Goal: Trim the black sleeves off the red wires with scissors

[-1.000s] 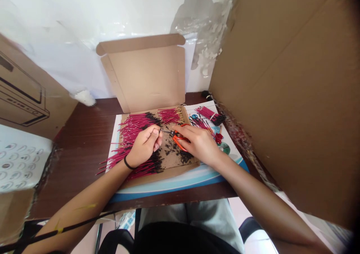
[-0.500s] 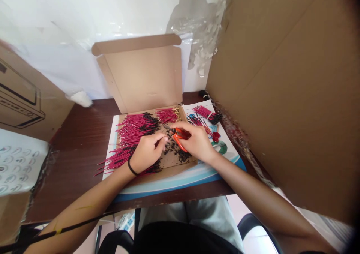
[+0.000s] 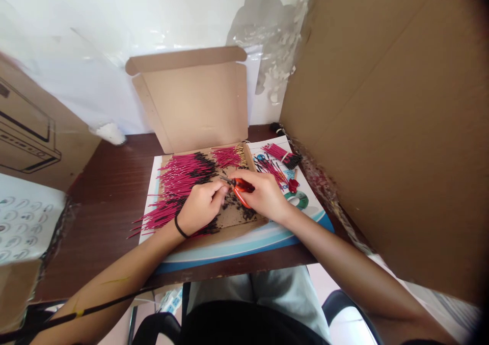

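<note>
My right hand (image 3: 263,192) is wrapped round orange-handled pliers or cutters (image 3: 241,191), whose dark jaws point left. Just left of those jaws, my left hand (image 3: 200,205) is closed in a pinch; what its fingertips hold is too small to make out. Many red wires with black ends (image 3: 179,174) lie in rows in the cardboard box (image 3: 244,220), beside and partly under my left hand. Small black scraps (image 3: 248,212) are scattered on the cardboard below the tool. A separate group of red wires with gold tips (image 3: 228,156) lies farther back in the box.
The box lid (image 3: 196,105) stands raised against the wall. On the printed sheet (image 3: 313,194) at the right lie a banded wire bundle (image 3: 282,155), loose wires and a green ring (image 3: 298,200). A tall cardboard panel (image 3: 385,121) bounds the right side.
The tool's handles have closed together and its jaws now meet near my left fingertips. Both hands have stayed almost in the same place.
</note>
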`<state>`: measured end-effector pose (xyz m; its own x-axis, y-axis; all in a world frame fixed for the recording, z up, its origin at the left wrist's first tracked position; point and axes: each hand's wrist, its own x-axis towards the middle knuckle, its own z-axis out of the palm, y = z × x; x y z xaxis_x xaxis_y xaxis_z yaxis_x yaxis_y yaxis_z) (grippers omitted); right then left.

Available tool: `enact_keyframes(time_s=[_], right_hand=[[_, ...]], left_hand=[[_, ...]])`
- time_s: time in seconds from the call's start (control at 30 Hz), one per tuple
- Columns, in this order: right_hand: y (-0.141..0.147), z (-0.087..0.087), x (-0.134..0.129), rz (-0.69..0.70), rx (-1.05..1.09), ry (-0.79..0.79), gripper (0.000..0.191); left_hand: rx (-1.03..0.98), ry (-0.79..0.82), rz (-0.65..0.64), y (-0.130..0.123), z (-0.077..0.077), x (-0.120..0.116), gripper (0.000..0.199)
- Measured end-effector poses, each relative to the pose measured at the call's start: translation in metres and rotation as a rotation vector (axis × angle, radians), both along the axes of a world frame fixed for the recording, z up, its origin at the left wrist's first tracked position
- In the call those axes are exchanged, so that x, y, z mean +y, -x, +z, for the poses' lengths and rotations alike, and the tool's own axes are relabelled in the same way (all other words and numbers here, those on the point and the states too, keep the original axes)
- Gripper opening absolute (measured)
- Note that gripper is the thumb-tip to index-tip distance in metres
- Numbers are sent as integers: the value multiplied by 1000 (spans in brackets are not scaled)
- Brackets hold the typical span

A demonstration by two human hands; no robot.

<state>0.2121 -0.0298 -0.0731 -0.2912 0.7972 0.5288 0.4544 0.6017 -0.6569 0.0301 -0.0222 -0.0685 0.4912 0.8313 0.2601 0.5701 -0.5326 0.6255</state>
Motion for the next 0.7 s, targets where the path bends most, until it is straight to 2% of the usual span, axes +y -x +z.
enact_keyframes(time_s=[0.3,0.57,0.7], right_hand=[[3,0,-6,-6,-49,-10,20],[4,-1,-6,-4,-88,-71,25],[10,-4,-11,-46,-94,-93,26]], left_hand=[[-12,43,25,0,0,2,33],[16,66,101,-4,0,-1,34],[18,74,121,-6,1,-2,37]])
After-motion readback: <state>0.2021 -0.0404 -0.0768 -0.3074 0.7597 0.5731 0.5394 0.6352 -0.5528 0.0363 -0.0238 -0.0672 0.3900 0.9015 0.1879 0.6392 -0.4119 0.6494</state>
